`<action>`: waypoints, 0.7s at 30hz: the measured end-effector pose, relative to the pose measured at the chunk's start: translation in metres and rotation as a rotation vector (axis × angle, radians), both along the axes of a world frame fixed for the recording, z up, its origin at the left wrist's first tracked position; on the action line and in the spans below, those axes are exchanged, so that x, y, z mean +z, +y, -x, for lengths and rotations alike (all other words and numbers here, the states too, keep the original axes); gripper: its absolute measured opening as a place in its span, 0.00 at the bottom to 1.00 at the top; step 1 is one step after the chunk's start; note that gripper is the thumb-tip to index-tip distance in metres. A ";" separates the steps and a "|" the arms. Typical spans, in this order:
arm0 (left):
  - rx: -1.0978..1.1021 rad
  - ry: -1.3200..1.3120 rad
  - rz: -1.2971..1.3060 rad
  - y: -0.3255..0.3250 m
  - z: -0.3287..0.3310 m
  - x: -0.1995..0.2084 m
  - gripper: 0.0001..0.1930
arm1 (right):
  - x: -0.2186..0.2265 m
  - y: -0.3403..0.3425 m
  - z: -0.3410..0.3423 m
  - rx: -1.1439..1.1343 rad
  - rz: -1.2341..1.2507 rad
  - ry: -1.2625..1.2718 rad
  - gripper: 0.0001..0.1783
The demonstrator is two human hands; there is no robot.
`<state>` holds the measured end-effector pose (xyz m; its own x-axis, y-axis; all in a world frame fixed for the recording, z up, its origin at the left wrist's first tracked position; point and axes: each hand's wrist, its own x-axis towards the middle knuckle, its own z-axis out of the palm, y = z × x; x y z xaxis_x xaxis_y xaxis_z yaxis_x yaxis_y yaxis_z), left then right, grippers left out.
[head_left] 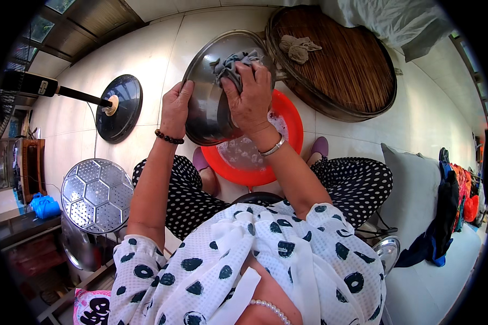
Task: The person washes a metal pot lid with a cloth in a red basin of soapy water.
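A large round metal pan (205,62), shiny inside, is tilted over a red plastic basin (290,116) of soapy water. My left hand (175,108) grips the pan by its left rim, thumb over the edge. Pressed against the pan's inner face is a crumpled grey cloth (234,66), with my right hand (249,95) closed on it. Part of the basin is hidden behind the pan and my right forearm.
A wide bamboo-bottomed steamer tray (341,65) lies at the far right, with a bundled pale cloth (298,49) on it. To the left are a fan's round black base (126,108) and a perforated metal steamer plate (95,196). A grey sofa (412,179) stands on the right.
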<state>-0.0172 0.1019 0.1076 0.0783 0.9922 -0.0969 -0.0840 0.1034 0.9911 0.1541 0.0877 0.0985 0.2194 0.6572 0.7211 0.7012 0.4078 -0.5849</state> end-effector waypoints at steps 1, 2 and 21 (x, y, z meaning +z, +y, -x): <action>-0.011 -0.010 -0.022 -0.001 -0.001 0.001 0.14 | 0.015 -0.004 0.007 0.057 -0.002 -0.061 0.19; -0.023 -0.024 -0.040 -0.003 -0.002 0.000 0.14 | 0.025 -0.006 0.012 0.113 -0.001 -0.127 0.18; -0.054 -0.079 0.017 -0.005 0.017 0.002 0.15 | -0.053 0.084 -0.135 0.041 0.635 0.527 0.23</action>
